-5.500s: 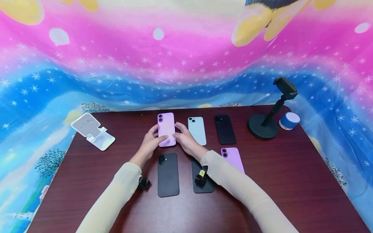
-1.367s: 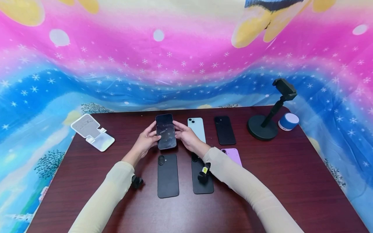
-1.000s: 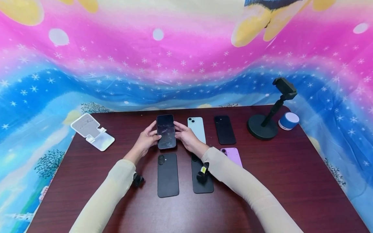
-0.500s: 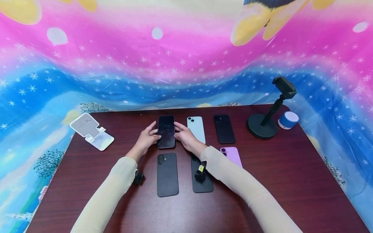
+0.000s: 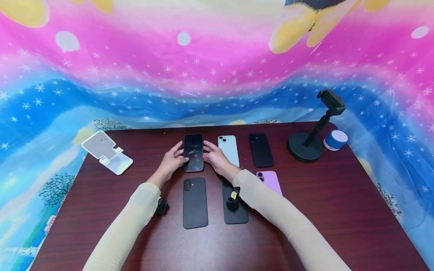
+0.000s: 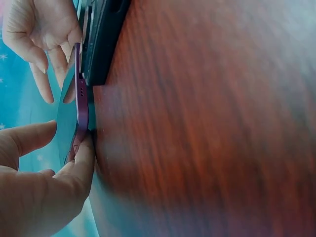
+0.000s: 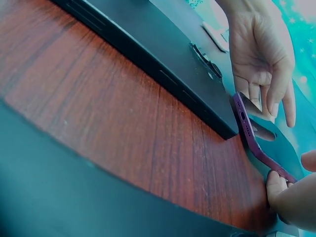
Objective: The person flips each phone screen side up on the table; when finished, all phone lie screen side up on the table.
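Phone point(image 5: 193, 150), a purple-edged dark-glass rectangle, sits screen-up between left hand point(image 5: 169, 162) and right hand point(image 5: 218, 162), fingers loosely apart, thumbs touching its sides, presumably to steady it.

Table point(image 5: 339, 214): dark red-brown. Snowflake backdrop point(image 5: 203, 75) behind its far edge. Far left: white stand point(image 5: 116, 163), unfolded. Far side, centre to right: pale phone point(image 5: 231, 148), black phone point(image 5: 261, 149), black stand point(image 5: 317, 132) on round base, blue-and-white cylinder point(image 5: 335, 140) just beside it. Lilac phone point(image 5: 270, 181) nearer than the black one. Near centre: left grey phone point(image 5: 195, 203) and right grey phone point(image 5: 236, 216), apart.
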A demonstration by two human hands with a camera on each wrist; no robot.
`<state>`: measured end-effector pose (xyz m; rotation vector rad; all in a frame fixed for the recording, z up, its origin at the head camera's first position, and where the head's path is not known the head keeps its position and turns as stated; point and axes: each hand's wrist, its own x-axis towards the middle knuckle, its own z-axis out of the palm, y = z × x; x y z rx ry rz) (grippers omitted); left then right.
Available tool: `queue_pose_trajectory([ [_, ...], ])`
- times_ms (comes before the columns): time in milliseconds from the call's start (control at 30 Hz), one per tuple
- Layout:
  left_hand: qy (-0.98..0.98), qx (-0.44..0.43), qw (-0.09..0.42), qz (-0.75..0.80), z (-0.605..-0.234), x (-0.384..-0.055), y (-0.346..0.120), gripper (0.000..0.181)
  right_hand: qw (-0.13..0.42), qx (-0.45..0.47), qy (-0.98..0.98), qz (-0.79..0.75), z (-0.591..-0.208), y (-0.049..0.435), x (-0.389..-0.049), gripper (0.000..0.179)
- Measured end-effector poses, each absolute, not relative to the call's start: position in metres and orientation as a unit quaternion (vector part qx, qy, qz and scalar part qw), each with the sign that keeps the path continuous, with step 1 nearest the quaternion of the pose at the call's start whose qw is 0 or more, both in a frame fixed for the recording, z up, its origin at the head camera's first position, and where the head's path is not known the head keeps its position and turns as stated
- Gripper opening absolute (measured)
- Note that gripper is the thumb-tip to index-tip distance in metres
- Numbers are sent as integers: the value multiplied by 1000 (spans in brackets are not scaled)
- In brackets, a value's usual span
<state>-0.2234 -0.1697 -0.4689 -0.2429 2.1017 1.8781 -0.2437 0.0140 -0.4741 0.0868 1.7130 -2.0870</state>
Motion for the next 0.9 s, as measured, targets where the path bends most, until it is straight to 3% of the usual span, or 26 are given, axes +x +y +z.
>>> queue_pose_trajectory([
  [900, 785, -41, 156, 597, -467, -215, -173, 81, 213, 5, 652, -728, -470, 15, -235, 66],
])
